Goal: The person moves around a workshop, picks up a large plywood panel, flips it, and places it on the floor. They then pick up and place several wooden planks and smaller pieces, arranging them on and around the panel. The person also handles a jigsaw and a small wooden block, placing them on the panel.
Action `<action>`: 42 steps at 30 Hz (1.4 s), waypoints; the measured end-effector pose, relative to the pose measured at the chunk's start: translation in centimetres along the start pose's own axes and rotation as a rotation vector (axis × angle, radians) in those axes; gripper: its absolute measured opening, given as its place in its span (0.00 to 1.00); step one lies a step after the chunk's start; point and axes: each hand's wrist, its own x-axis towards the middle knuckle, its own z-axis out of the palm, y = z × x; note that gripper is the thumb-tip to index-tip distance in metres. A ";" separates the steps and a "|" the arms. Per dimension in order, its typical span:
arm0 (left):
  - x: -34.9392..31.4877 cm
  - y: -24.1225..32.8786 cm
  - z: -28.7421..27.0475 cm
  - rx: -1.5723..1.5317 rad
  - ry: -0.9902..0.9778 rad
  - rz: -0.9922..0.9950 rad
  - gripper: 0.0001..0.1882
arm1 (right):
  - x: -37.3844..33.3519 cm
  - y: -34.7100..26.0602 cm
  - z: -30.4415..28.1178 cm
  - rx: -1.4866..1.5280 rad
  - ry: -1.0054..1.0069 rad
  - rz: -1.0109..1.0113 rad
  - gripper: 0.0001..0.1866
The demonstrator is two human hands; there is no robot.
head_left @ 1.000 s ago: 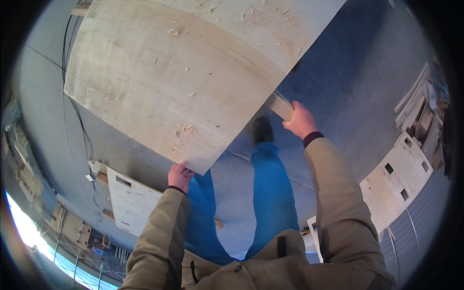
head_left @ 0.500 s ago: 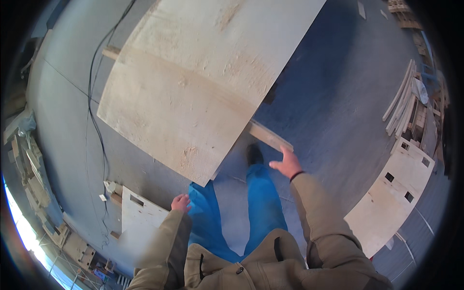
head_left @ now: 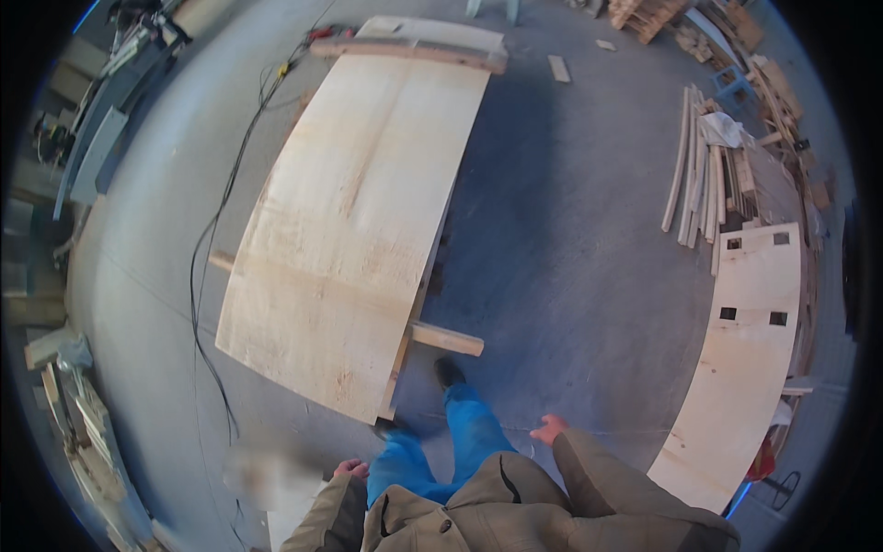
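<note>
A large pale plywood sheet (head_left: 368,212), marked with sawdust-like streaks, lies before me on timber supports. A wooden batten (head_left: 447,339) juts out from beneath its right edge near me. Across the far end rests a long plank (head_left: 414,53). My left hand (head_left: 351,468) hangs by my left thigh, loosely curled with fingers partly showing and nothing in it. Out to the right of my legs, my right hand (head_left: 550,430) is open and holds nothing. Neither hand touches the sheet.
A black cable (head_left: 195,276) runs along the floor left of the sheet. On the right stand a long panel (head_left: 745,359) with square cut-outs and a stack of wooden strips (head_left: 688,175). Offcuts (head_left: 92,432) lie piled at the left. A pallet (head_left: 647,17) stands far right.
The view has shifted, so the sheet's far end and plank now show. My right hand has moved away from the jutting batten and back toward my body.
</note>
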 end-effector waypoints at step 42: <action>-11.0 21.1 28.1 -0.229 -0.629 0.319 0.08 | 11.9 24.1 -28.2 0.379 0.362 -0.026 0.38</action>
